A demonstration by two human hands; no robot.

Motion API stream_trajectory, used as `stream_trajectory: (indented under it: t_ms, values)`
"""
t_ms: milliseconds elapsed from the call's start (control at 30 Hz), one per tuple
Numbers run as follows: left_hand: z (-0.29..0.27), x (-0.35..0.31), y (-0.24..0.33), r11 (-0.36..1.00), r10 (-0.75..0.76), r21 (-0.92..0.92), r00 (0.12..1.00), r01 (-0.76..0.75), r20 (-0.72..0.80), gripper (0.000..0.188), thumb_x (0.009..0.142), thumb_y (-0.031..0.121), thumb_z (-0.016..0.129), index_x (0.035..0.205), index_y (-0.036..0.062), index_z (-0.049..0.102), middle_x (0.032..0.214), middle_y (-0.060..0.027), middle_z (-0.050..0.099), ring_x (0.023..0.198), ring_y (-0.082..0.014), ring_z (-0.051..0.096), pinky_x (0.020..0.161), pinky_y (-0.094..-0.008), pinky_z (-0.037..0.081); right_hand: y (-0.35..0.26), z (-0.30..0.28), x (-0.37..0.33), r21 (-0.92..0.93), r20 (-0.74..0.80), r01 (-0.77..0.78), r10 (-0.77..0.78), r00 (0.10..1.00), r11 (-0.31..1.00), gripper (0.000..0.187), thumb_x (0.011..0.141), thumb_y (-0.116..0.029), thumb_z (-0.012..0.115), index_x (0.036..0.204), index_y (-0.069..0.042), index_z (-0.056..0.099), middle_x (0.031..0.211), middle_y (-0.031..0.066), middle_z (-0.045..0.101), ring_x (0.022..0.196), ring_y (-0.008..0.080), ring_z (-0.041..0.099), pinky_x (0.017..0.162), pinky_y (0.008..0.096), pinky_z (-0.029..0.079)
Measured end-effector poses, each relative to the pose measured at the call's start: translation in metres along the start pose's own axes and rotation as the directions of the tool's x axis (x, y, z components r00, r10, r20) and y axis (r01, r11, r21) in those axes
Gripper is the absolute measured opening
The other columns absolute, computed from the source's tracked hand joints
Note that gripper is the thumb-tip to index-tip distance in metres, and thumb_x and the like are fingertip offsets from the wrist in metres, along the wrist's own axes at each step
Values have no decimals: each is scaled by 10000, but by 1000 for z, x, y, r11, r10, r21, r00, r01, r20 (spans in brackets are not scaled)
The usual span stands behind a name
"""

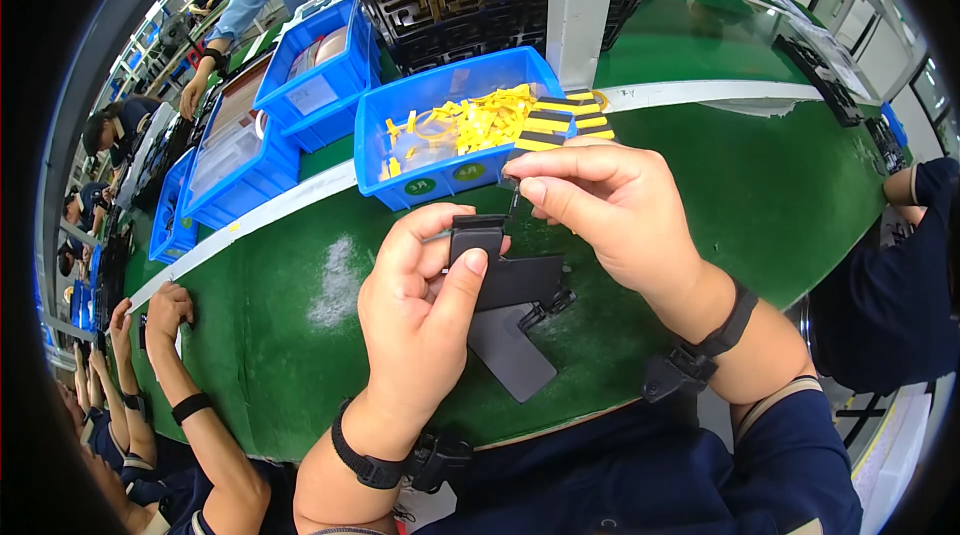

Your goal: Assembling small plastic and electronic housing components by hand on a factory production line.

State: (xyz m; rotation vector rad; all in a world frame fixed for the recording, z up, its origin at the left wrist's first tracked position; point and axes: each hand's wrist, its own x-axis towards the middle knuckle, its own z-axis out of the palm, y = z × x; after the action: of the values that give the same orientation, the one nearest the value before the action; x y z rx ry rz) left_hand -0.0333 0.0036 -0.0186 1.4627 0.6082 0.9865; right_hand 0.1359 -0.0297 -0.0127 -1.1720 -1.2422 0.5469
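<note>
My left hand (pixel 420 310) grips a black plastic piece (pixel 525 280) with flat panels, its thumb pressed on the front face. Below it shows a dark grey flat panel (pixel 512 353) with a small black hinge-like part (pixel 548 307) at its side. Whether that panel is joined to the held piece, I cannot tell. Just above and to the right, my right hand (pixel 625 210) pinches a thin dark strip (pixel 515 200) between thumb and fingertips. The strip's lower end comes close to the held piece's upper edge; contact is unclear.
Beyond my hands stands a blue bin (pixel 400 190) of small yellow pieces (pixel 495 115), with black-and-yellow striped strips (pixel 548 125) at its right. More blue bins (pixel 240 170) stand left. A white post (pixel 577 15) rises behind. Co-workers' hands (pixel 168 310) are at the green table's (pixel 270 355) left.
</note>
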Motion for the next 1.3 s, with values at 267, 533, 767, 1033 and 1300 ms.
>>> stream_trajectory:
  t_ms: [267,533,767,1033,1300]
  values:
    - [0,2,-2,1000,-24,-16,1000,24,3,248,881,-9,529,1123,-9,473,954,-137,658,881,-124,616,767,-237,491,-1,3,-4,61,38,-144,142,989,988,143,828,-75,629,927,16,676,818,73,653,683,92,598,622,225,485]
    - [-2,1,-3,997,-69,-30,997,69,23,245,881,-12,527,1120,-11,471,963,-135,652,892,-127,615,776,-245,495,3,5,-5,-116,73,27,-18,997,993,138,861,-51,582,948,20,662,796,45,607,646,84,562,589,220,473]
    - [-75,35,5,954,-54,283,986,97,-155,215,842,-6,496,1056,-20,510,882,-82,629,762,-138,617,692,-253,493,6,1,-3,-97,36,26,-23,999,995,222,866,-10,547,1070,-4,634,797,40,604,688,87,567,645,216,478]
    - [-86,42,7,628,133,773,966,90,-221,330,755,149,686,1031,-18,617,935,-122,653,812,-168,628,733,-272,486,10,11,-11,72,164,-75,62,985,995,585,842,27,558,1380,-57,344,764,20,583,743,78,563,732,230,460]
    - [-20,17,-5,989,66,127,994,-77,86,278,800,-28,622,1058,13,528,855,-33,598,729,-90,577,664,-216,475,9,19,-12,228,148,-75,41,988,971,721,799,67,604,1415,-48,250,963,83,608,905,127,584,825,260,461]
